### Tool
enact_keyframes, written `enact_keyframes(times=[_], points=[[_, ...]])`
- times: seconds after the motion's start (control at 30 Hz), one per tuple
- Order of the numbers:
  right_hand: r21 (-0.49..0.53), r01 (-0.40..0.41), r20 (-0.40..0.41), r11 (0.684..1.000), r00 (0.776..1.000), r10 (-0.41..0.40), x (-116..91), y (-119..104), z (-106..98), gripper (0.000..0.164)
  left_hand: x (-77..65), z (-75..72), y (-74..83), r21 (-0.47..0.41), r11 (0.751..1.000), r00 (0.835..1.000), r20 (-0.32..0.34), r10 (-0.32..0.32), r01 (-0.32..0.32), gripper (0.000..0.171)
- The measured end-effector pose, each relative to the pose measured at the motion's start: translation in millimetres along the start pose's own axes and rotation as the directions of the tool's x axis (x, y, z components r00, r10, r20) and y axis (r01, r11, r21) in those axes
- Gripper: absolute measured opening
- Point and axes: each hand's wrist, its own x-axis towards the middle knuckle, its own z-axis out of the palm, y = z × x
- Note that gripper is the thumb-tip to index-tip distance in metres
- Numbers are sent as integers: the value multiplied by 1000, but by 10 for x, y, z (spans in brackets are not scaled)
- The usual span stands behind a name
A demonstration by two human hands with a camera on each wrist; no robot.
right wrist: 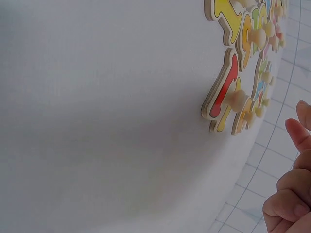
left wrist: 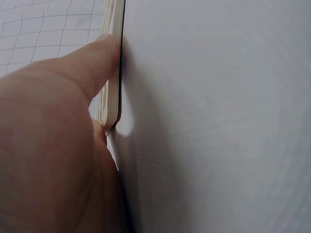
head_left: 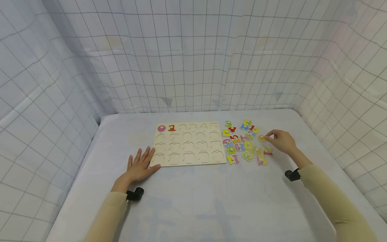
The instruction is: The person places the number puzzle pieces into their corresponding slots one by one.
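Your right hand (head_left: 282, 140) reaches for the orange number piece (head_left: 261, 138).
The piece lies on the counter (head_left: 187, 198), just left of your right fingertips and well apart from your left hand (head_left: 139, 168). Your right fingers look bent but have nothing in them. Your left hand rests spread out at the near left corner of the puzzle board (head_left: 188, 143), whose long side runs left to right.
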Motion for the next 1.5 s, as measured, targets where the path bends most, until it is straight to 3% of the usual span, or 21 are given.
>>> enact_keyframes(times=[0.23, 0.6, 1.3, 1.5], points=[[12, 14, 32, 1000, 999, -14, 75, -107, 95, 34, -9, -3, -11, 5, 1000, 1000, -6, 0, 0, 84], [14, -43, 124, 999, 991, 40, 131, -237, 252, 34, -14, 49, -47, -22, 1000, 1000, -24, 20, -21, 85], [2, -78, 154, 997, 985, 76, 236, -311, 371, 41, -12, 37, -18, -2, 1000, 1000, -20, -8, 8, 85], [-7, -52, 88, 999, 995, 52, 365, -284, 410, 37, 5, 70, -41, -14, 1000, 1000, -26, 4, -4, 85]])
